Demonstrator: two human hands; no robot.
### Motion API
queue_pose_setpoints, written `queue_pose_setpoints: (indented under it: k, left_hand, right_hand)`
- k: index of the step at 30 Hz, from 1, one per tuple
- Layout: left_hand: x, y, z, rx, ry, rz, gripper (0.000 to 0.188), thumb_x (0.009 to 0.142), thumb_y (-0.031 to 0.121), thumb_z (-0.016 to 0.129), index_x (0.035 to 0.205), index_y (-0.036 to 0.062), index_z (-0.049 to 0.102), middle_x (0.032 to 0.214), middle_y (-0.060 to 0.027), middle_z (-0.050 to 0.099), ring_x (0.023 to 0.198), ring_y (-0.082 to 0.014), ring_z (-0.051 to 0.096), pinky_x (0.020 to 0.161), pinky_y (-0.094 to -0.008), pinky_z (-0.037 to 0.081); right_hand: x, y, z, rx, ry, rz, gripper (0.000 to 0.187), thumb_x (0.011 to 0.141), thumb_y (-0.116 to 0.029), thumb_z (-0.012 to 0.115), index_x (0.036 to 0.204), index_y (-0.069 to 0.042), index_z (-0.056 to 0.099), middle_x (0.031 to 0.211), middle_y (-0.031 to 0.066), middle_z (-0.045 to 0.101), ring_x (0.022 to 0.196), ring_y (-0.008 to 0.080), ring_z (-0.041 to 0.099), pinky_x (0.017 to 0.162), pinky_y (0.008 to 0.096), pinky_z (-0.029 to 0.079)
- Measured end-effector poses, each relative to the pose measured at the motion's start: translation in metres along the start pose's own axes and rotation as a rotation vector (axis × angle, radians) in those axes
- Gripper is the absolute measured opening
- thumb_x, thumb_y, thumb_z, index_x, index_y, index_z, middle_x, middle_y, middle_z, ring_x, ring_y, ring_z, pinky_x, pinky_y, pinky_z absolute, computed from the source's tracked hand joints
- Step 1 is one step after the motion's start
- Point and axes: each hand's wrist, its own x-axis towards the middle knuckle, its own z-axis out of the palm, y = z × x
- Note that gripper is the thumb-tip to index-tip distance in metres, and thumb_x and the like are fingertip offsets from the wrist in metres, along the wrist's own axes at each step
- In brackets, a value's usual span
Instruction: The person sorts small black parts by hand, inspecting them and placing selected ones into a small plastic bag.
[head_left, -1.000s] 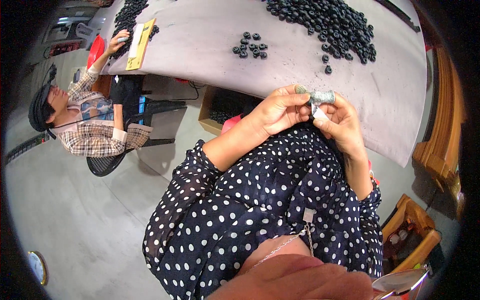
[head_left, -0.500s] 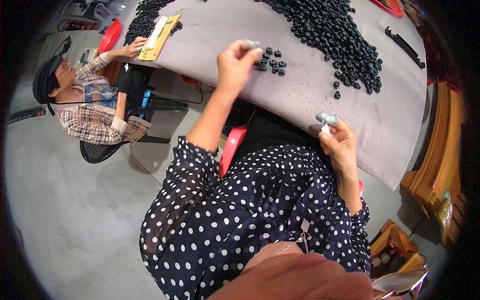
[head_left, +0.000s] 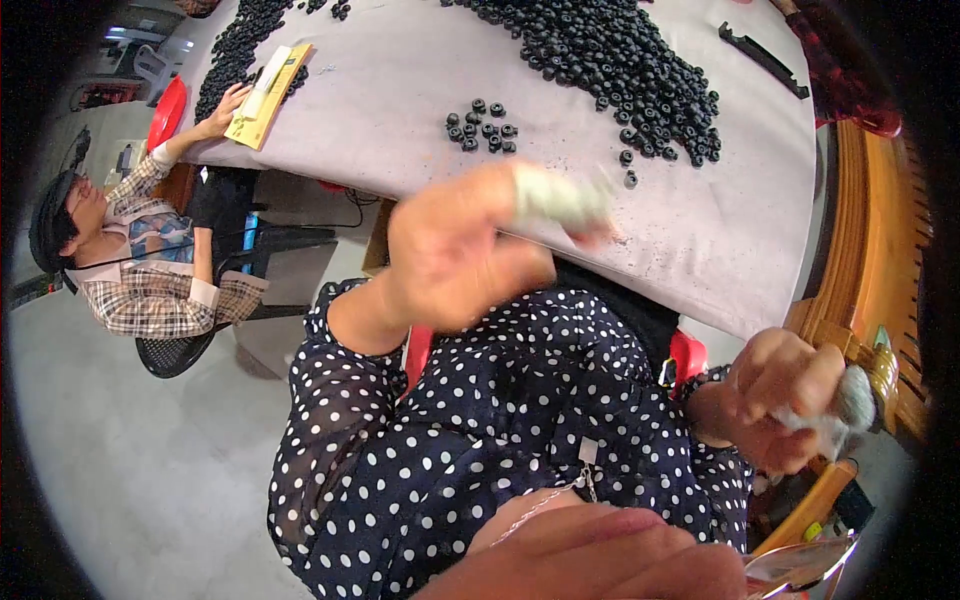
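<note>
My left hand [head_left: 455, 255] is raised over the near edge of the grey table [head_left: 400, 110] and blurred by motion. Its fingers are curled and a pale covering shows at the fingertips; whether anything sits in them cannot be told. My right hand [head_left: 775, 405] hangs low at the right, past the table's edge, closed on a small grey-white piece [head_left: 852, 400]. A small cluster of black rings [head_left: 480, 125] lies on the table just beyond my left hand. Farther back spreads a big pile of black rings [head_left: 620, 60].
A seated person in a plaid shirt [head_left: 150, 290] at the left rests a hand on a yellow box [head_left: 268, 85] beside another heap of black rings [head_left: 230, 55]. A black bar [head_left: 762, 58] lies at the far right. A wooden chair [head_left: 865, 250] stands to the right.
My left hand left the right hand, reached out to the small cluster of rings, then pulled back toward me. My right hand sank to the lower right with the pale piece.
</note>
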Motion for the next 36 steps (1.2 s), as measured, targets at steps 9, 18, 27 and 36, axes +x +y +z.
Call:
queue_pose_setpoints:
  k: [9, 18, 27, 36]
  left_hand:
    - [0.024, 0.023, 0.073, -0.871, -0.246, 0.291, 0.029, 0.081, 0.0, 0.055, 0.107, -0.0124, 0.053, 0.111, -0.0241, 0.055, 0.105, -0.0357, 0.053, 0.088, -0.0404, 0.042]
    - [0.008, 0.017, 0.068, -1.021, -0.217, 0.123, 0.034, 0.081, -0.003, 0.05, 0.114, -0.0102, 0.047, 0.103, -0.0229, 0.059, 0.1, -0.0326, 0.057, 0.089, -0.0407, 0.043]
    - [0.002, -0.032, 0.05, -0.317, -0.216, -0.185, 0.035, 0.084, -0.003, 0.044, 0.119, -0.0056, 0.046, 0.099, -0.0178, 0.062, 0.092, -0.0242, 0.061, 0.087, -0.0353, 0.045]
    - [0.014, -0.135, -0.004, 0.783, -0.077, -0.181, 0.018, 0.082, 0.017, 0.054, 0.094, 0.0048, 0.059, 0.085, -0.0136, 0.06, 0.075, -0.0318, 0.059, 0.065, -0.0387, 0.048]
  right_hand:
    - [0.01, -0.009, 0.03, 0.174, -0.174, -0.033, 0.033, 0.082, -0.026, 0.062, 0.101, -0.003, 0.048, 0.062, 0.006, 0.053, 0.037, 0.0104, 0.042, 0.035, 0.0221, 0.03]
    - [0.0, -0.015, 0.034, 0.173, -0.143, 0.025, 0.036, 0.085, -0.025, 0.056, 0.11, -0.002, 0.044, 0.07, 0.0103, 0.054, 0.038, 0.0095, 0.04, 0.036, 0.0203, 0.03]
    - [0.018, 0.041, 0.012, 0.016, 0.046, 0.258, 0.04, 0.087, -0.023, 0.051, 0.118, -0.001, 0.039, 0.079, 0.0146, 0.055, 0.04, 0.0085, 0.037, 0.036, 0.0185, 0.03]
    - [-0.012, 0.033, 0.016, -0.017, 0.084, 0.436, 0.044, 0.09, -0.021, 0.045, 0.127, 0.0, 0.035, 0.087, 0.0189, 0.055, 0.041, 0.0076, 0.035, 0.037, 0.0168, 0.03]
